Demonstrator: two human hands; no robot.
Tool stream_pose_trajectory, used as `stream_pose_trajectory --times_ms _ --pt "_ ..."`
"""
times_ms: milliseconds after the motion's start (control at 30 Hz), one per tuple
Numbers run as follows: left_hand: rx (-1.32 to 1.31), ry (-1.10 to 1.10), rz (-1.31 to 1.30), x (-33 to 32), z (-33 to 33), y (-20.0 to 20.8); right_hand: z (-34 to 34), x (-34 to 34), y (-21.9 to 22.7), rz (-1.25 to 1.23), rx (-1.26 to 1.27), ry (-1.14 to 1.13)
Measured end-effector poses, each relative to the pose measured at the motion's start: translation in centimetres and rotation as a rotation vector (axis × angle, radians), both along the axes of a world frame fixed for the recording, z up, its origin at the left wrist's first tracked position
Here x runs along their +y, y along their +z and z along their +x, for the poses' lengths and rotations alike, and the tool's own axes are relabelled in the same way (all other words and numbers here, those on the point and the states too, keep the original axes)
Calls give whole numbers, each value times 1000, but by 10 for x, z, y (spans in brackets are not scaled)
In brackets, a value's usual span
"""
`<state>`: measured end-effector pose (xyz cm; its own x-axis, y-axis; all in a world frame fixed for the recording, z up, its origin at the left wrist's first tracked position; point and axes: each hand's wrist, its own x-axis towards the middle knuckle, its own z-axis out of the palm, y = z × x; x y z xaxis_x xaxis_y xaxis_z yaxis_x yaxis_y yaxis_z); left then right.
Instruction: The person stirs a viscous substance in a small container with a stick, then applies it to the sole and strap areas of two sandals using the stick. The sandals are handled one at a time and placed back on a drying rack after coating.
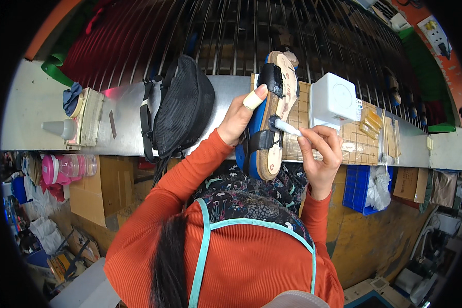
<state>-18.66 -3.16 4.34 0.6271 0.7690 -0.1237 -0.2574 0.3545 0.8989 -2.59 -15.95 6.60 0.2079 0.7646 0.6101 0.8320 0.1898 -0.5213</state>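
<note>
My left hand [237,119] grips a sandal [264,154] by its side and tilts it over the front edge of the bench. A pale yellow wrap is around my left thumb, which lies by the upper black strap. The sandal has black straps, a tan face and blue along one side; whether the blue is part of a shoe last I cannot tell. Between the fingertips of my right hand [321,154] is a white stick-like applicator [288,127]. Its dark tip touches the sandal's edge between the two straps.
A black mesh bag [185,105] lies on the metal bench [123,118] left of my hands. On the right stand a white box [333,97], a gridded tan board [351,146] and yellow blocks [371,124]. Metal rods [205,36] run beyond the bench; a blue basket [358,190] sits below.
</note>
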Motion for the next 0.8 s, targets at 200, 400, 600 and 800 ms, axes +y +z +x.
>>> stream_pose_trajectory --times_ms 200,400,600,800 --pt "-16 8 -1 6 2 0 6 -2 1 -39 12 60" --pt "-35 14 -18 9 4 2 4 -5 -6 -63 158 105" --pt "-99 -7 -36 16 6 -1 0 -11 -5 -58 121 115" --pt "-151 -102 -83 11 5 -1 16 1 7 20 247 279"
